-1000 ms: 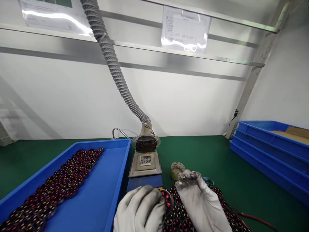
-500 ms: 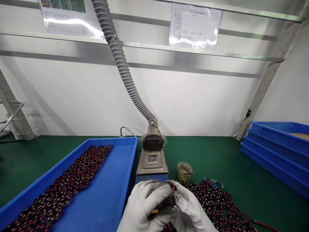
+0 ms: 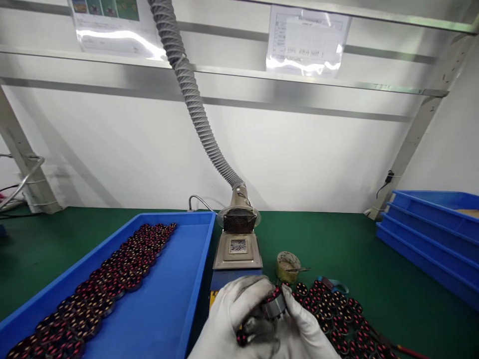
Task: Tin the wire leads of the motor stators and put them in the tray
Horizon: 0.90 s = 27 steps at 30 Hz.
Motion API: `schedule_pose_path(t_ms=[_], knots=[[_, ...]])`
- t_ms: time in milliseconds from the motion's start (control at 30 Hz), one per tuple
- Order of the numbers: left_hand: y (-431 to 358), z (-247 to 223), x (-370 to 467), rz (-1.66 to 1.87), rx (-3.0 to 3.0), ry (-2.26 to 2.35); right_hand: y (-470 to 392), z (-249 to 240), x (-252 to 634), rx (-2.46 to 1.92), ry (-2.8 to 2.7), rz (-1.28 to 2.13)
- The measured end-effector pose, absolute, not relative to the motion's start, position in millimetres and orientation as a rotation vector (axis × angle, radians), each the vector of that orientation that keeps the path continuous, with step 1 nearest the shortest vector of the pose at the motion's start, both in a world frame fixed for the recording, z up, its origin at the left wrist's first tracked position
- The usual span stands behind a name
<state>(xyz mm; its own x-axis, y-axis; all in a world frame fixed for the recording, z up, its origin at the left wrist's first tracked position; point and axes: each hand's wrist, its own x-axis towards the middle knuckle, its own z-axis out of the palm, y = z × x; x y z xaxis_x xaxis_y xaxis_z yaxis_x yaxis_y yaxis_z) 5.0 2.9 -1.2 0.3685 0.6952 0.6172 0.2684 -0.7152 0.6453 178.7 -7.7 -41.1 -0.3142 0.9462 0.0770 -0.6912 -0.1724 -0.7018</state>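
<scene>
My left hand (image 3: 235, 319), in a white glove with darkened fingertips, is closed around small round black parts; one with pink marks (image 3: 241, 338) shows between its fingers. A dark grey cylindrical part with a pink-marked top (image 3: 275, 303) sits between both hands. My right hand (image 3: 303, 324), also gloved in white, has its fingers pressed against that cylinder's right side. Just beyond the hands stands a metal solder pot (image 3: 238, 252) with a fan unit behind it. Many similar round parts (image 3: 333, 309) lie on the green mat to the right.
A blue tray (image 3: 164, 299) on the left holds rows of round parts. A small tin (image 3: 287, 267) with a tool across it, a strap (image 3: 339, 285) and a red-handled tool (image 3: 409, 352) lie right. Stacked blue trays (image 3: 430, 239) stand far right. A grey hose (image 3: 194, 107) hangs above.
The hands have turned and parted slightly, so the grey cylinder between them now shows. The view has shifted a little, and a yellow label is visible beside my left hand.
</scene>
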Motion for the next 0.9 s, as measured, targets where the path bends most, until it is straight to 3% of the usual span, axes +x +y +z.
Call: schedule_pose_path(t_ms=[167, 367, 567, 800, 900], knots=[[17.0, -12.8, 9.9, 1.556, 2.323, 0.446, 6.2, -52.6, 176.5, -0.497, -0.746, 1.762], [12.1, -10.0, 3.2, 1.777, 1.681, 0.63, 14.3, -52.5, 163.5, -0.544, -0.706, 1.797], [5.3, 2.8, 16.3, 1.326, 1.493, 0.842, 2.9, -48.1, 167.3, -0.593, -0.695, 1.687], [3.1, -0.6, 12.2, 1.653, 1.258, 0.895, -9.3, -38.8, 151.0, -0.625, -0.711, 1.549], [2.1, 4.4, 11.3, 1.483, 1.378, 0.96, -9.3, -37.1, 153.0, -0.618, -0.709, 1.509]])
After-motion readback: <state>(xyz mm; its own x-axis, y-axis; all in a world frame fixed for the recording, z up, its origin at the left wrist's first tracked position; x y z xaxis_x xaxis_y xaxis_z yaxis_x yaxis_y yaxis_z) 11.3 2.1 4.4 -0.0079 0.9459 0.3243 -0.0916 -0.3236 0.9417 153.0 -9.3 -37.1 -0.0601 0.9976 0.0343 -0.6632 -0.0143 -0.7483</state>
